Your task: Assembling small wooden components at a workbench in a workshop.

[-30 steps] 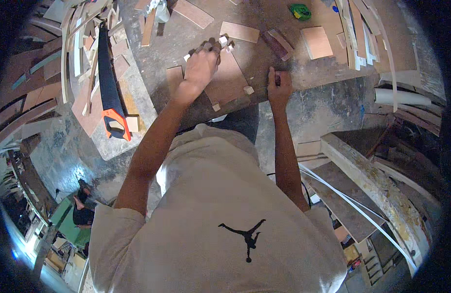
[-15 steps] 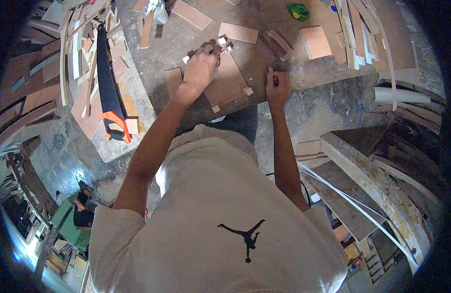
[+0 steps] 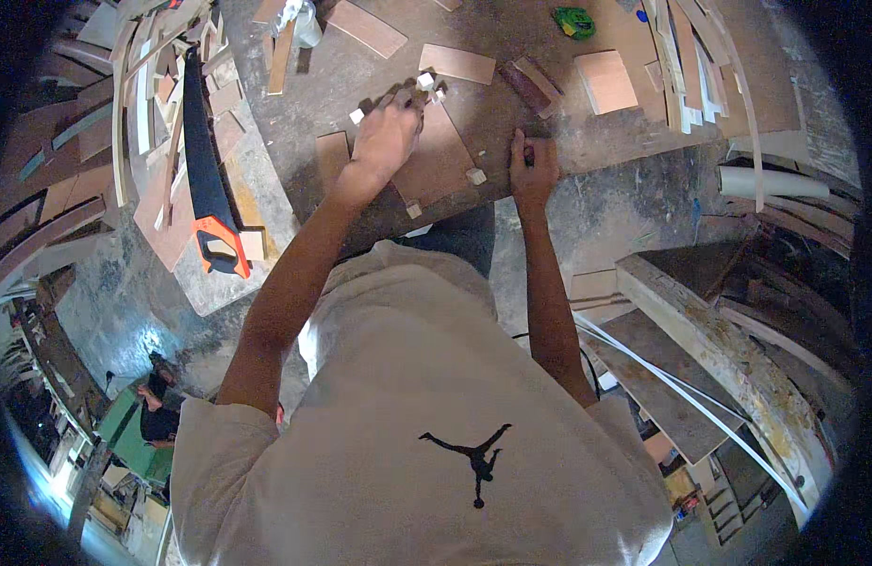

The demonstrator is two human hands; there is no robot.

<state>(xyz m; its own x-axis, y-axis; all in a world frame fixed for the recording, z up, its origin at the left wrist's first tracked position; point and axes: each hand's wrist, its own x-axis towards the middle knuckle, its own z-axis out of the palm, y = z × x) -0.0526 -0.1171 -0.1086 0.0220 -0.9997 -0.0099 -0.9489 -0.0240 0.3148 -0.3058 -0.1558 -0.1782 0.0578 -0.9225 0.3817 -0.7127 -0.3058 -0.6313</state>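
A thin rectangular wooden panel (image 3: 436, 162) lies on the brown worktable close to my body. Small pale wooden blocks sit about it: one block (image 3: 475, 176) at its near right corner, another block (image 3: 414, 209) at its near left corner, and a whitish block (image 3: 425, 82) at its far end. My left hand (image 3: 389, 135) rests over the panel's far left part, fingers curled down and closed; whatever is under the fingertips is hidden. A separate small block (image 3: 357, 116) lies just left of it. On the table's near edge, right of the panel, my right hand (image 3: 535, 168) is a loose fist with the thumb pointing away.
An orange-handled handsaw (image 3: 209, 179) lies on a side surface at left among wood offcuts. Flat wooden pieces (image 3: 457, 63) are scattered across the table. A green tape measure (image 3: 574, 23) sits far right, near long wood strips (image 3: 690, 71). A white container (image 3: 307, 25) stands at the far left.
The whole view has shifted very slightly. Both hands keep nearly the same pose and place, and the blocks and panel stay where they were.
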